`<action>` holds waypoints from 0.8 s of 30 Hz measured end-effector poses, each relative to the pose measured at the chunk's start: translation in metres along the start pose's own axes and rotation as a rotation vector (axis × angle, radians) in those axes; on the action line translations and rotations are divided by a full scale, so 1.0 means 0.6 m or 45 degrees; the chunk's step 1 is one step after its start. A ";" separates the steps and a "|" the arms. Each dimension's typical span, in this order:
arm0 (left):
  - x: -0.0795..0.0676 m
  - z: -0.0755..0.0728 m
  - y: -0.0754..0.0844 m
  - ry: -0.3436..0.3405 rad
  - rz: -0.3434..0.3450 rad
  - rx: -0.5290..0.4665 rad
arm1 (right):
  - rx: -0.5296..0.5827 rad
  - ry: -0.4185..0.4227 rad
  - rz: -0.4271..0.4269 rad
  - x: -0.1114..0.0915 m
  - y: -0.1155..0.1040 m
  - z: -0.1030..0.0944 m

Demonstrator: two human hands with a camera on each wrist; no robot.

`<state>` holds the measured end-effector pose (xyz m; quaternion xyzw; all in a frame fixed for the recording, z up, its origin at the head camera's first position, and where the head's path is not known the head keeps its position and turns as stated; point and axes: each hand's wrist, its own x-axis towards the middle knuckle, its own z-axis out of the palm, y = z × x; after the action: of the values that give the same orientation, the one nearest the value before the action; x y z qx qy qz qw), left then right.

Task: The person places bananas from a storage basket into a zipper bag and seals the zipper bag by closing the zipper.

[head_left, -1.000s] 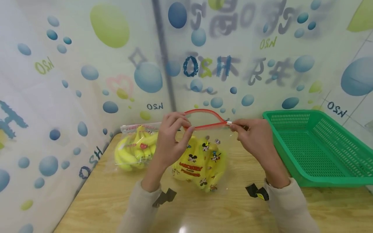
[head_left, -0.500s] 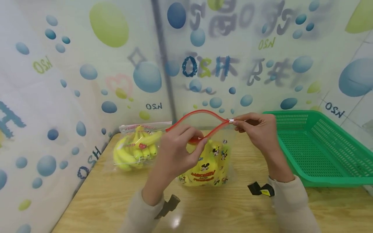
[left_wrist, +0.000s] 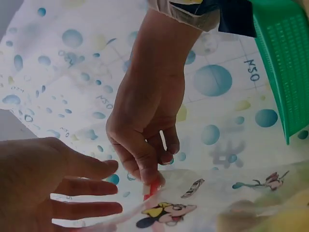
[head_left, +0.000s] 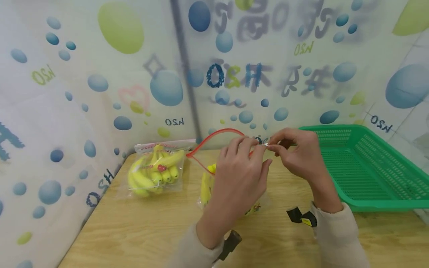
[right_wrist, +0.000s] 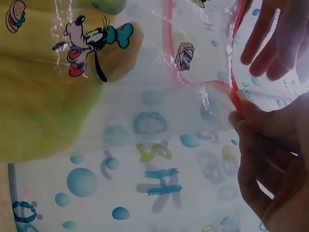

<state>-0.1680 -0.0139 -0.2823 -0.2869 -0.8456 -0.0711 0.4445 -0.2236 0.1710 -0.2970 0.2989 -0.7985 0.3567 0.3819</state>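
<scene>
A clear zip bag [right_wrist: 120, 121] with a red zip edge [head_left: 225, 130] and cartoon prints stands on the table, yellow bananas [head_left: 205, 188] inside. Its mouth gapes on the left. My right hand [head_left: 298, 152] pinches the white slider [head_left: 265, 144] at the bag's right corner, between thumb and forefinger. Across the front of the bag reaches my left hand [head_left: 236, 175], hiding most of the print from the head view. In the left wrist view its fingers [left_wrist: 91, 209] are straight and apart, near the slider, with nothing held between them.
Left of the bag, a second clear zip bag [head_left: 157, 169] of bananas lies on the wooden table [head_left: 140, 230]. A green plastic basket [head_left: 368, 204] stands at the right. Behind hangs a curtain [head_left: 161, 44] patterned with blue and green dots.
My left hand has let go of the red zip edge and moved right, towards the slider. The right hand keeps its pinch at the corner. The bag's left end now shows.
</scene>
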 end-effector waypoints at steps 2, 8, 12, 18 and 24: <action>0.004 0.007 0.005 -0.064 -0.048 0.062 | -0.011 -0.047 -0.067 -0.001 -0.003 -0.003; 0.014 0.031 0.006 -0.142 -0.067 0.105 | -0.030 -0.128 -0.159 -0.002 -0.005 -0.008; 0.016 0.039 0.000 -0.132 -0.075 0.057 | -0.033 -0.151 -0.176 -0.002 -0.004 -0.010; 0.017 0.046 -0.008 -0.134 -0.085 0.018 | 0.004 -0.126 -0.211 0.001 -0.002 -0.011; 0.016 0.046 -0.022 -0.150 -0.130 0.031 | -0.065 -0.104 -0.195 0.000 0.001 -0.016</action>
<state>-0.1989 -0.0103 -0.2893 -0.2417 -0.8847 -0.0662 0.3931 -0.2205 0.1789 -0.2929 0.3636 -0.7971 0.2934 0.3827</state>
